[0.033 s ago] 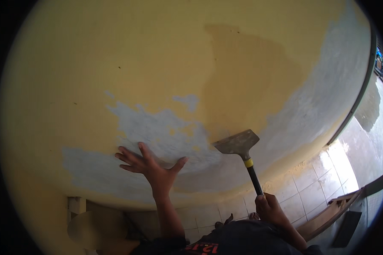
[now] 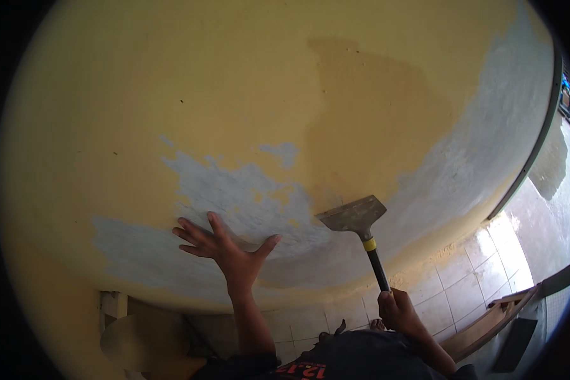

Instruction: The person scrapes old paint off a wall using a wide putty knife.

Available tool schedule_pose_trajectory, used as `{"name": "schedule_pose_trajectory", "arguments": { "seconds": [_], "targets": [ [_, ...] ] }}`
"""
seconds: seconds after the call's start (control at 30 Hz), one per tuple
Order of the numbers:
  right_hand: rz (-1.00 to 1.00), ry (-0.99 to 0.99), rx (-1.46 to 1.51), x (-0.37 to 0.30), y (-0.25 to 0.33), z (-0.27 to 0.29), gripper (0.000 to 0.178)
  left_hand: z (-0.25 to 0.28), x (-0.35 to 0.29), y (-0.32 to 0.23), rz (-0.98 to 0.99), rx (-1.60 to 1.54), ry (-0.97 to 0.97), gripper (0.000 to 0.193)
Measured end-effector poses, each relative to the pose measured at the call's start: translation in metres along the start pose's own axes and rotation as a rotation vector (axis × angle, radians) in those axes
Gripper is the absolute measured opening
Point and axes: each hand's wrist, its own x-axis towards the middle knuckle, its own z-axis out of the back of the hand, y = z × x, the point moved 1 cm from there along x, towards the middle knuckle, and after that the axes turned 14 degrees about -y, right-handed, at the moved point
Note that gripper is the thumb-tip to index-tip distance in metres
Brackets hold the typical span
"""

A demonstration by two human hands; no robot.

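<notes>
A wall scraper (image 2: 353, 214) with a wide metal blade, a yellow collar and a black handle rests against the yellow wall (image 2: 240, 76). My right hand (image 2: 398, 311) is closed around the lower end of its handle. The blade lies at the border between yellow paint and a bare grey patch (image 2: 234, 187), tilted with its left corner lower. To the left, my left hand (image 2: 231, 250) is spread with fingers apart against the grey area, holding nothing. A darker, damp-looking area (image 2: 373, 114) spreads over the yellow paint above the blade.
Yellow flakes (image 2: 434, 261) lie along the wall's foot on the white tiled floor (image 2: 465, 294). A wooden piece (image 2: 481, 329) stands at the lower right. At the lower left is a blurred rounded object (image 2: 139, 342). A dark edge strip (image 2: 538, 142) ends the wall at right.
The scraper's blade has shifted very slightly left along the wall, still in my right hand. My left hand stays spread in nearly the same place.
</notes>
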Motion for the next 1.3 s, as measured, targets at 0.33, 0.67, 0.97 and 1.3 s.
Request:
{"name": "schedule_pose_trajectory", "arguments": {
  "seconds": [0.33,0.67,0.97,1.3],
  "targets": [
    [0.120,0.356,0.388,-0.022,0.014,-0.014,0.038,-0.001,0.012,0.005,-0.006,-0.023,0.000,0.124],
    [-0.015,0.517,0.519,-0.015,0.005,-0.030,0.054,0.009,0.005,0.012,-0.001,-0.058,0.012,0.118],
    [0.147,0.334,0.347,-0.015,0.083,-0.080,0.047,0.008,0.002,0.013,-0.018,-0.020,0.007,0.122],
    [-0.011,0.195,0.386,-0.033,0.025,-0.062,0.053,0.010,0.005,0.012,-0.012,-0.085,-0.003,0.109]
  ]
}}
